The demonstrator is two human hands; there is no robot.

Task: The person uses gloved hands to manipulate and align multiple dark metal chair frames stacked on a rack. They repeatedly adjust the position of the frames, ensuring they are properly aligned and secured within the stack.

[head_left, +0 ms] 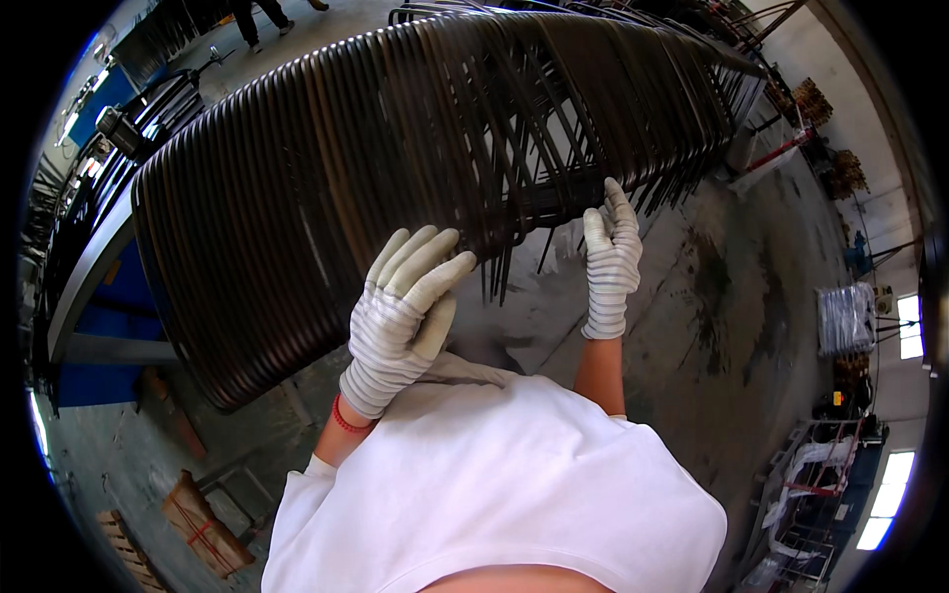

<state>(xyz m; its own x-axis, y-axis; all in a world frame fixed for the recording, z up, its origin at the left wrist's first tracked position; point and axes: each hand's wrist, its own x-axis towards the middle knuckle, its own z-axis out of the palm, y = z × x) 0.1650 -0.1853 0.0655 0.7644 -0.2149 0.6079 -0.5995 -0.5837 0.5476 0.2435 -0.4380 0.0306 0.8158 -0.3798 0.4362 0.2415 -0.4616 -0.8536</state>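
A long row of dark bent metal rods (247, 217) hangs side by side across a rack in front of me. Toward the right the rods are looser and crossed, with gaps between them. My left hand (410, 287), in a white striped work glove, is raised at the near edge of the row, its fingers stretched out and nothing in the palm. My right hand (613, 247), gloved the same way, is held up near the rods' lower ends on the right, thumb and fingers apart. Whether its fingertips touch a rod I cannot tell.
A grey curved rack frame (89, 267) with blue panels stands at the left. On the floor at lower left lies a brown strapped package (203, 524). A wire cart (811, 494) and a wrapped silver bundle (847, 319) are along the right wall. A person's legs (259, 22) show far back.
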